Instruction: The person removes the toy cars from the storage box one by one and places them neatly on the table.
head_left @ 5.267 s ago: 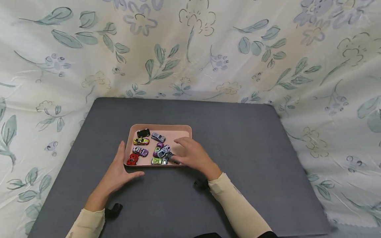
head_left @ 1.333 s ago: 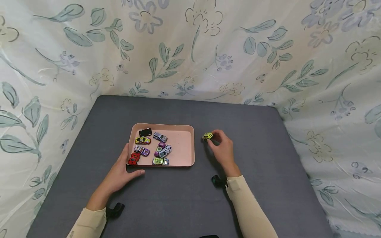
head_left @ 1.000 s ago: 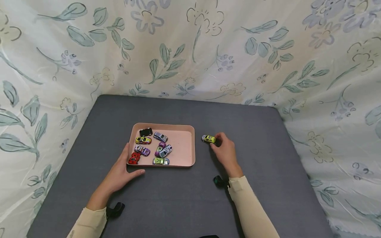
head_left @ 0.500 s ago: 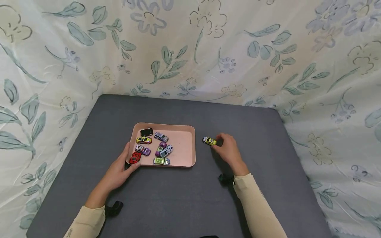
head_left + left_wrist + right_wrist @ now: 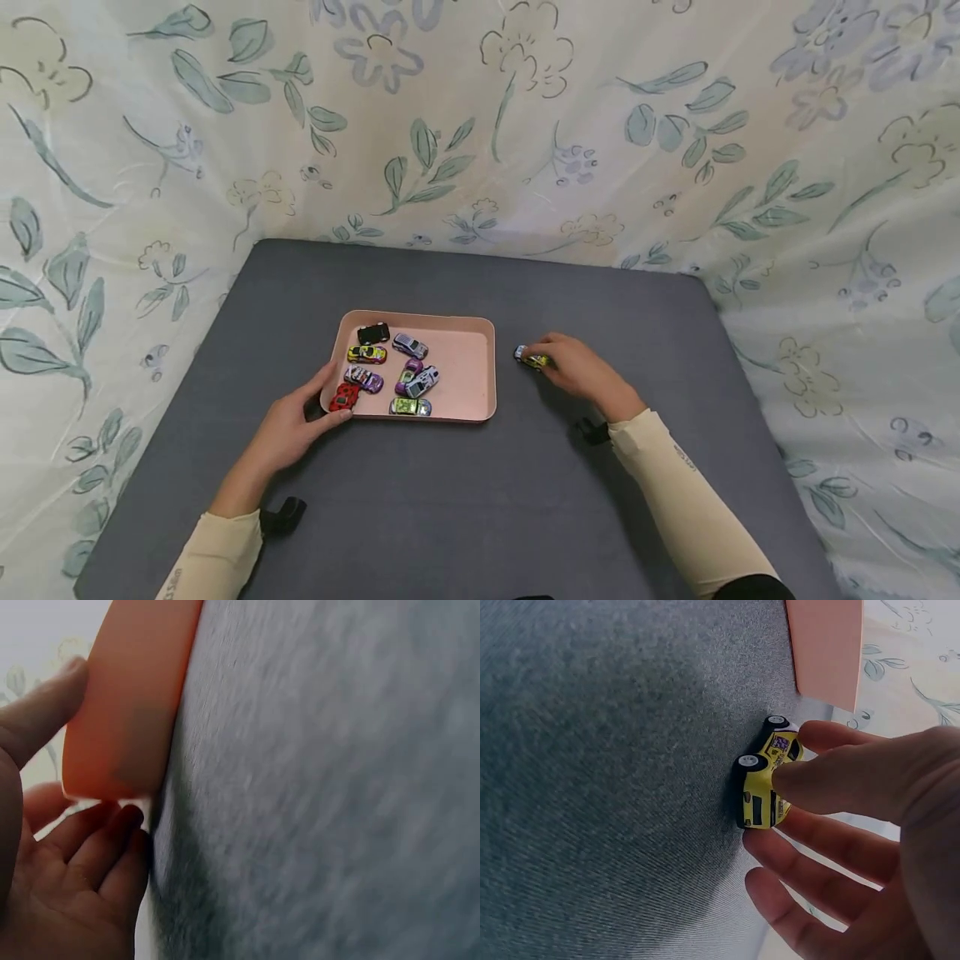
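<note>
Right hand (image 5: 577, 371) pinches the small yellow toy car (image 5: 766, 784) between thumb and fingers, wheels down on the grey felt worktop (image 5: 465, 500), just right of the pink rectangular plastic tray (image 5: 480, 367). Its side decals are too small to read and fingers hide much of the roof; its long axis runs left-right. Left hand (image 5: 288, 425) grips the tray's near-left corner, thumb on the rim beside a red toy car (image 5: 343, 397).

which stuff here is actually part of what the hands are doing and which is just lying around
In hand:
- yellow toy car, on the grey mat, pinched by the right hand
- pink tray, its near left corner gripped by the left hand
- toy cars in the tray

Lying about:
- floral cloth behind the mat
</note>
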